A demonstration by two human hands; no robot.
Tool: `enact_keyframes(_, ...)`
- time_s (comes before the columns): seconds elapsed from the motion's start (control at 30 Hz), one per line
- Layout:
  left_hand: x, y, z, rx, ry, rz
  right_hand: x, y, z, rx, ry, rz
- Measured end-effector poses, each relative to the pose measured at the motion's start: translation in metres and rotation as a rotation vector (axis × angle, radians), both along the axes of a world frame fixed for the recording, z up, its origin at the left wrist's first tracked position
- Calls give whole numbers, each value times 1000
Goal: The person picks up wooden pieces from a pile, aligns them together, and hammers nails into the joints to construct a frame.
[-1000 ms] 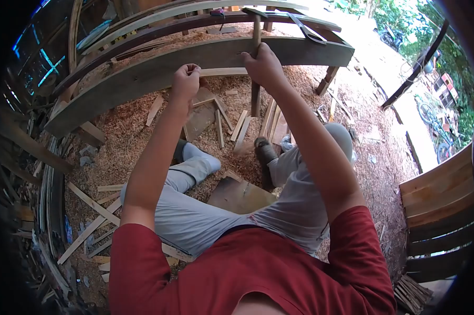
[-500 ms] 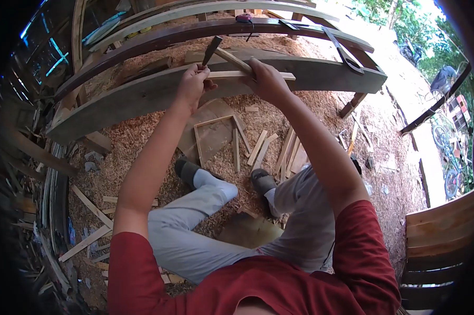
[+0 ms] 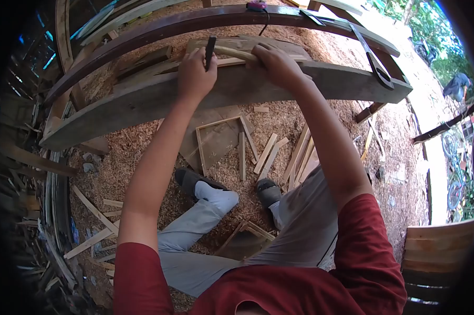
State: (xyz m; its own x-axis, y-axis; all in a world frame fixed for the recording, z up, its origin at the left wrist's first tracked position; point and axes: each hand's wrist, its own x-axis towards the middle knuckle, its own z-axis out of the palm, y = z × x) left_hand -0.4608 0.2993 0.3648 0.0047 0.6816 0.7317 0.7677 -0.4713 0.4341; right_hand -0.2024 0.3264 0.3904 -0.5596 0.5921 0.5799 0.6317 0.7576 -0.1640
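The wooden strip (image 3: 232,62) runs between my hands, near the grey plank's (image 3: 142,100) upper edge; the hammer (image 3: 210,51), upright a second ago, now lies across, seemingly within tapping reach, its head beside my closed left hand (image 3: 196,77) (contents hidden), my right hand (image 3: 278,67) gripping the handle

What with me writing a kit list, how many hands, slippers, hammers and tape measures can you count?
Hands: 2 (left hand, right hand)
Slippers: 2 (left slipper, right slipper)
Hammers: 1 (hammer with wooden handle)
Tape measures: 1 (tape measure on the dark beam)
Total: 6
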Motion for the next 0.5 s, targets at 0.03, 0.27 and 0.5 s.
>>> enact_keyframes(0.03,1,0,0,-13,8,2,1,2,-1,2,1,12)
enact_keyframes(0.27,3,-12,-2,19,-2,-4,5,-3,-10,-51,60,-18)
enact_keyframes(0.5,10,-16,-7,-32,-139,-6,7,2,-23,34,107,-50)
